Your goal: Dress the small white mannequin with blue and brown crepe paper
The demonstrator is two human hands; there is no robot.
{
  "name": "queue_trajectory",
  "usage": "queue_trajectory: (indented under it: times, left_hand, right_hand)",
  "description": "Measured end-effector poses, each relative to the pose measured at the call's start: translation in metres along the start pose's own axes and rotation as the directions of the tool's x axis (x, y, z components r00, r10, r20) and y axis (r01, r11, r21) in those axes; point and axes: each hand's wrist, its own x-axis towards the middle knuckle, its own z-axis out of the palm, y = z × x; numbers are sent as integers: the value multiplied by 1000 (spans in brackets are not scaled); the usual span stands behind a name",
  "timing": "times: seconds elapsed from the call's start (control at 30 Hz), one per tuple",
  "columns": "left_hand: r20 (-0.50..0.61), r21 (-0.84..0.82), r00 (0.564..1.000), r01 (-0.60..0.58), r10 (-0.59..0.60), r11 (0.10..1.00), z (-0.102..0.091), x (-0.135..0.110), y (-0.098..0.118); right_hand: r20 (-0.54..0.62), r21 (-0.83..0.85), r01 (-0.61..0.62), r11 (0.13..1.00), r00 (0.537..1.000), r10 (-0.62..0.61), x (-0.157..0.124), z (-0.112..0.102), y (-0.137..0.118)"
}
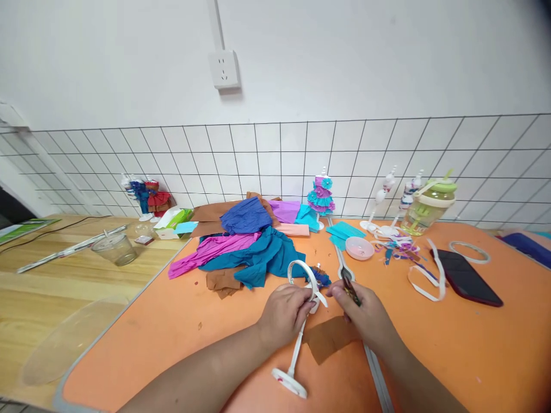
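Observation:
My left hand [284,312] is closed on a roll of white tape [303,265], and a short loose end of tape sticks out at its fingertips. Beneath those fingers runs a small white dress-form stand [297,347], tilted, its round base toward me. Blue ruffled paper [319,276] shows at its far end, partly hidden by the tape roll. Small dark scissors [350,287] are gripped in my right hand [365,312], partly covered by the fingers. Under and between the hands lies a brown crepe paper piece [330,338] on the orange mat [206,361].
Crepe paper [275,255] is heaped behind my hands. A ruffled dress form [322,201] stands at the wall. On the right are a pink dish [360,248], paper scraps [398,246], a bottle [430,209] and a phone [465,275]. A plastic cup [114,249] stands left.

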Motion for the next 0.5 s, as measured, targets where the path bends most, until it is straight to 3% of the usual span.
queue_trajectory:
  times: [0.07,0.17,0.27,0.37,0.5]
  left_hand:
    - [8,-12,999,33,-33,999,3,-2,1]
    - [45,-27,995,89,-88,996,4,-3,3]
    - [78,-187,975,221,-210,957,6,-5,4]
    - [101,-534,919,372,-380,759,11,-7,6]
    - [152,-841,868,365,-473,399,15,-10,9]
  right_hand:
    - [89,52,-66,996,994,61,1,4,-2]
    - [129,151,-136,979,985,117,3,12,-1]
    - [146,252,-168,953,980,134,4,19,4]
    - [165,273,-170,947,978,128,4,27,8]
    - [178,249,-156,956,977,114,3,37,11]
